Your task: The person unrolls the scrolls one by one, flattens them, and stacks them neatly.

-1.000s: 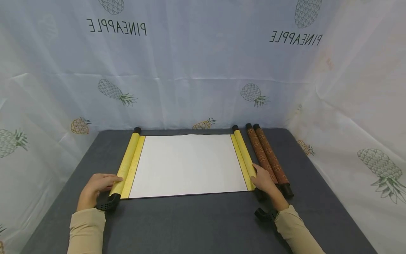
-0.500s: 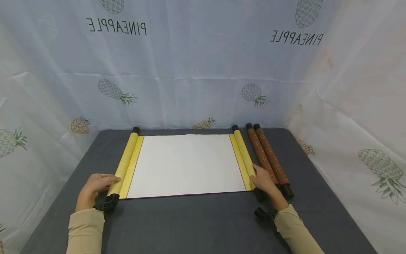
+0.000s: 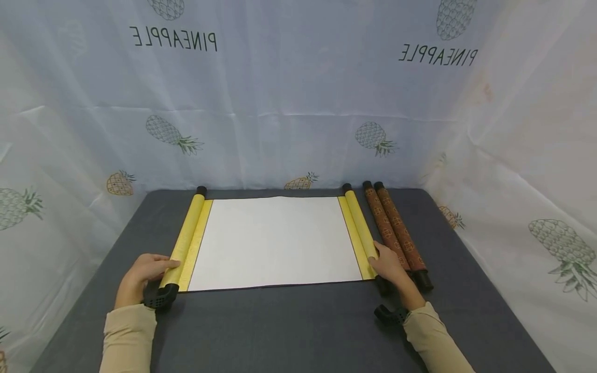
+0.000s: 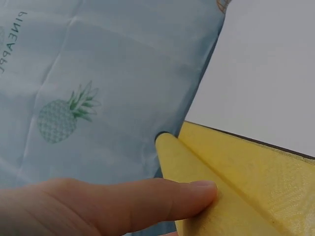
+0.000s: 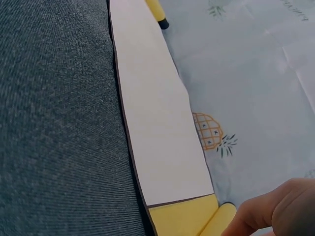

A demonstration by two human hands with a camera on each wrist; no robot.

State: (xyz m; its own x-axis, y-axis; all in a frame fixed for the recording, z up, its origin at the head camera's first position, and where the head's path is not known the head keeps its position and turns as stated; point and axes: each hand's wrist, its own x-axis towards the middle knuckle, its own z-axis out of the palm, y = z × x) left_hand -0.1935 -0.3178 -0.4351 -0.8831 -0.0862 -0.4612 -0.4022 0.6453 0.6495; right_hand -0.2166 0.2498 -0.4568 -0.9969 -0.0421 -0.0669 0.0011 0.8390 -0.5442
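Note:
A hand scroll lies unrolled on the dark table, its blank white sheet (image 3: 277,243) flat between two yellow rolled ends. My left hand (image 3: 144,274) holds the near part of the left roll (image 3: 188,228). In the left wrist view, the thumb (image 4: 162,199) lies over the yellow roll (image 4: 189,167); the other fingers are mostly hidden. At the opposite side, my right hand (image 3: 388,263) grips the near part of the right roll (image 3: 360,220). Only part of that hand (image 5: 275,211) shows in the right wrist view, beside the yellow roll (image 5: 219,221). Black knobs cap the rolls.
Two brown patterned scrolls (image 3: 384,223) (image 3: 402,228) lie rolled up side by side, close to the right hand. Dark grey cloth (image 3: 280,331) covers the table. A pineapple-print curtain (image 3: 289,103) hangs behind and along both sides.
The left hand and left roll have shifted very slightly to the left, with the view itself moving a little. The right hand stays in place on its roll.

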